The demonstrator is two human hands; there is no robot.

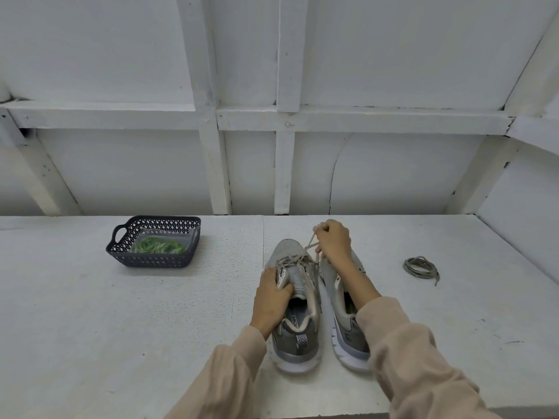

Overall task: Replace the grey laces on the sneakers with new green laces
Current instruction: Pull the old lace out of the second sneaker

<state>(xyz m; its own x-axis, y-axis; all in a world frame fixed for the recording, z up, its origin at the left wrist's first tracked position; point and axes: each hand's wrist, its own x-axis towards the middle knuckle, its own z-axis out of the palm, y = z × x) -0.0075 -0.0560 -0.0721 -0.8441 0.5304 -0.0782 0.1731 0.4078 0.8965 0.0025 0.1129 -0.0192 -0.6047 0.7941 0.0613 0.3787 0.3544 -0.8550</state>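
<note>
One sneaker (298,343) is being gripped by the left hand (270,300) while the right hand (332,241) is pinching its grey lace (309,245).

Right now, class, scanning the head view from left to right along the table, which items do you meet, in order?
In order: dark basket holding green laces → left sneaker → right sneaker → coiled grey lace.
</note>
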